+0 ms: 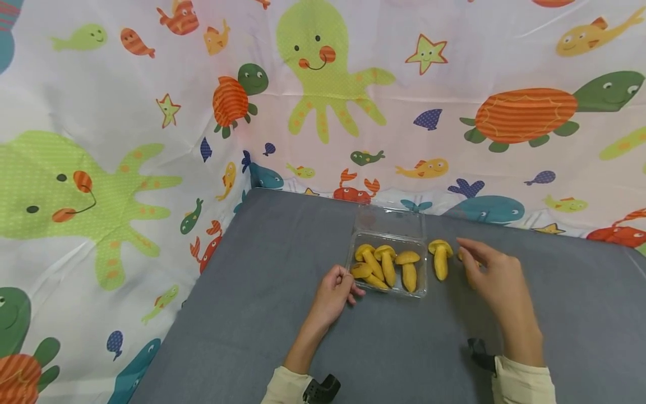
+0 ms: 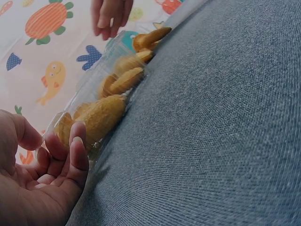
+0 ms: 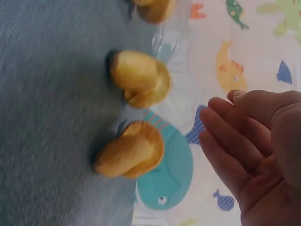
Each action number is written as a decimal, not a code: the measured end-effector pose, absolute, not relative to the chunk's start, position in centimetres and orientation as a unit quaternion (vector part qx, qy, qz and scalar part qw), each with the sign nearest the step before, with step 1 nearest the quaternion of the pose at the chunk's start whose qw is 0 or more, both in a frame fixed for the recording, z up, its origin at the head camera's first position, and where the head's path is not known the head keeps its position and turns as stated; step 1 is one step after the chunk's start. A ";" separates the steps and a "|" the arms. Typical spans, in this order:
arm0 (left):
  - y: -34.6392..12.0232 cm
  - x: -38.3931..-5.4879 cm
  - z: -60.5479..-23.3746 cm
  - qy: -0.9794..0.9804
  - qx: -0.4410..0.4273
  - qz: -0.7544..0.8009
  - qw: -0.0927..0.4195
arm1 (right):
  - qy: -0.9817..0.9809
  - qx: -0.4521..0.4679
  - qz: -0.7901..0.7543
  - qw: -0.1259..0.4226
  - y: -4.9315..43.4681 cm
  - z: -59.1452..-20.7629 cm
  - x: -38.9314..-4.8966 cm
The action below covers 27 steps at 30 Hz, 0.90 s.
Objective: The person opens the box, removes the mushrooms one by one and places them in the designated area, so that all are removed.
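A clear plastic box (image 1: 423,293) with its lid (image 1: 391,221) folded back holds several yellow toy mushrooms (image 1: 387,266). My left hand (image 1: 335,292) is at the box's left front corner, thumb and forefinger pinching its rim; in the left wrist view that hand (image 2: 47,174) partly hides the nearest mushroom. Just right of the box lies a loose mushroom (image 1: 441,261). My right hand (image 1: 497,278) hovers over a second loose mushroom (image 3: 131,150), mostly hidden by it in the head view. In the right wrist view the fingers (image 3: 230,136) are extended and hold nothing.
The box and mushrooms lie on a grey cloth-covered table (image 1: 272,269). A white curtain with printed sea animals (image 1: 323,157) hangs along the table's back and left edges, close behind the box's lid.
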<state>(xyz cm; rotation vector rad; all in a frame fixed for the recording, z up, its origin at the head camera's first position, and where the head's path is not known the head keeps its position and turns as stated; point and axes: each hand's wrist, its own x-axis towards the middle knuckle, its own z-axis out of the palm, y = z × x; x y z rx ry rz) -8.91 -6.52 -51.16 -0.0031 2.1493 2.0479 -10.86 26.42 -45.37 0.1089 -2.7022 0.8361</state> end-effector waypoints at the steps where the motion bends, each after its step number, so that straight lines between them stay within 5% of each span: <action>1: -6.5 -8.9 -51.1 0.722 -0.001 0.686 0.087 | -0.942 0.045 0.292 0.161 26.1 -45.2 -10.8; 14: -6.2 -9.4 -51.3 0.712 0.000 0.697 0.085 | -0.912 0.197 0.301 0.198 22.7 -45.2 -11.5; 27: -6.5 -9.0 -51.4 0.716 -0.003 0.692 0.088 | -0.898 0.274 0.325 0.115 19.0 -46.2 -11.6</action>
